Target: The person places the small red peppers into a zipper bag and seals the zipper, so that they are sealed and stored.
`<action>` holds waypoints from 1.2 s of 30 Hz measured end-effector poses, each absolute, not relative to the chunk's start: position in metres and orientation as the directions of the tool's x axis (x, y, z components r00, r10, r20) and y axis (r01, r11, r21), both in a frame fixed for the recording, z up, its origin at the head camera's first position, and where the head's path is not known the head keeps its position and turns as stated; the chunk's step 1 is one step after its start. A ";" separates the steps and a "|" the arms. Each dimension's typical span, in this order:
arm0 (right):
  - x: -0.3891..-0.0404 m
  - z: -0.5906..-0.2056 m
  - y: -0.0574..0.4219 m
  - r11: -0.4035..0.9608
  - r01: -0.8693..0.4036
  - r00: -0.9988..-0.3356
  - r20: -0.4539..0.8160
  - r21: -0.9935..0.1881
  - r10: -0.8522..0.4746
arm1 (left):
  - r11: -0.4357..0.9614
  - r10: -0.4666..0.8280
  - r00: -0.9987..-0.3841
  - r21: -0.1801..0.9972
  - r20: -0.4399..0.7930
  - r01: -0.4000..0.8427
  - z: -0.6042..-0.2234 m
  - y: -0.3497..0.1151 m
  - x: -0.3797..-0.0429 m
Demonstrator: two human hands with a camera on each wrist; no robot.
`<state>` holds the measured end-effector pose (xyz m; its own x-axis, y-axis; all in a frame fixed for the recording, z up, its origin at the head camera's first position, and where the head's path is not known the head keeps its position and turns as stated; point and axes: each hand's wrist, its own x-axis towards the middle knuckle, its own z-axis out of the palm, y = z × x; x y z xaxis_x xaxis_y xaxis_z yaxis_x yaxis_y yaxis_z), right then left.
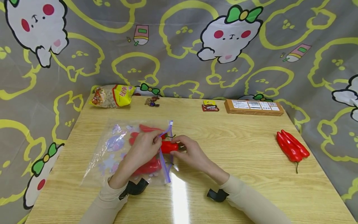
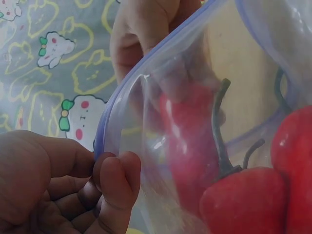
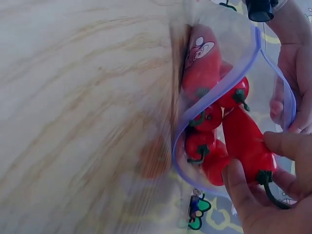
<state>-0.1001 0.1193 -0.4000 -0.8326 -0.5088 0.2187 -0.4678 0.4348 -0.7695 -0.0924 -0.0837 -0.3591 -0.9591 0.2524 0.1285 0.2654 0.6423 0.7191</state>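
Observation:
A clear zip bag (image 1: 96,158) with a purple zip edge and pastel prints lies on the wooden table. Several red peppers (image 3: 204,117) with green stems are inside it. Thumb and fingers of my left hand (image 1: 146,145) pinch the upper lip of the bag's mouth, which gapes toward the right. At that mouth my right hand (image 1: 193,153) grips a red pepper (image 3: 243,139) near its stem end; its far end is within the bag opening. Through the plastic in the left wrist view, the held pepper (image 2: 190,151) appears beside other peppers (image 2: 248,202).
More red peppers (image 1: 291,146) lie at the table's right side. Along the back are a yellow snack bag (image 1: 113,96), some small wrapped pieces (image 1: 152,101), small candy packets (image 1: 210,106) and a long brown box (image 1: 254,107). A patterned cloth (image 1: 179,46) hangs behind.

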 end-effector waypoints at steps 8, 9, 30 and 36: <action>-0.100 -0.406 0.102 0.403 -0.479 -0.830 0.252 -0.780 -0.498 | 0.636 0.262 -0.954 0.717 0.146 0.285 -0.358 -0.084 -0.093; -0.101 -0.407 0.099 0.404 -0.476 -0.834 0.255 -0.781 -0.489 | 0.636 0.263 -0.953 0.716 0.150 0.288 -0.358 -0.084 -0.093; -0.101 -0.404 0.095 0.356 -0.589 -0.767 0.363 -0.726 -0.529 | 0.638 0.266 -0.946 0.701 0.187 0.318 -0.358 -0.086 -0.094; -0.102 -0.402 0.145 0.453 -0.662 -0.745 0.460 -0.597 -0.483 | 0.632 0.257 -0.948 0.709 0.187 0.312 -0.358 -0.086 -0.093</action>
<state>-0.1017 0.1450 -0.4024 -0.7451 -0.4833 0.4595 -0.6621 0.4534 -0.5967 -0.0933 -0.0861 -0.3583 -0.9481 0.2574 0.1869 0.3115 0.6324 0.7092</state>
